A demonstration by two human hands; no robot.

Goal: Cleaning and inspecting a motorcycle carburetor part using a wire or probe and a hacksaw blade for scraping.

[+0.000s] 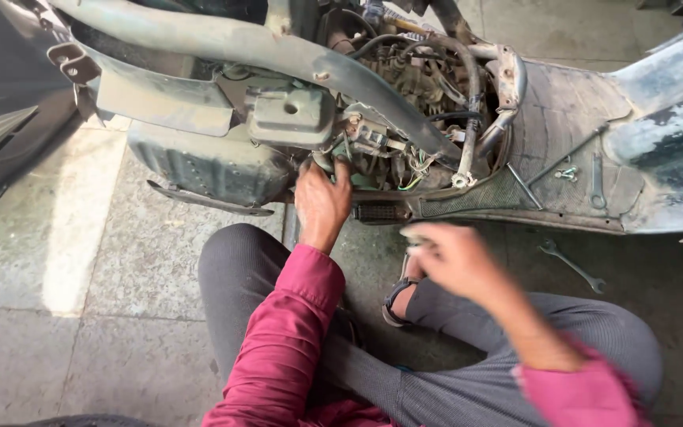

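Your left hand (pixel 322 198) reaches into the stripped grey scooter's engine bay (pixel 389 134), fingers hidden; your blurred right hand (pixel 448 257) grips something small, likely for fitting next.

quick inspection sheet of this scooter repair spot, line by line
surface: grey stone-tile floor, dusty, with a pale painted strip
job's things: stripped scooter with panels off, engine parts exposed; ribbed footboard dirty
clutter: spanner on the floor; another spanner, a thin rod and small metal bits on the footboard
grippers: left hand reaches into the engine bay, fingers at the parts; right hand blurred, seems to hold something small, cannot tell what
cables: loose wires hanging by the frame; black hoses looping above
surroundings: dark vehicle body at far left; person seated on the floor, sandal showing
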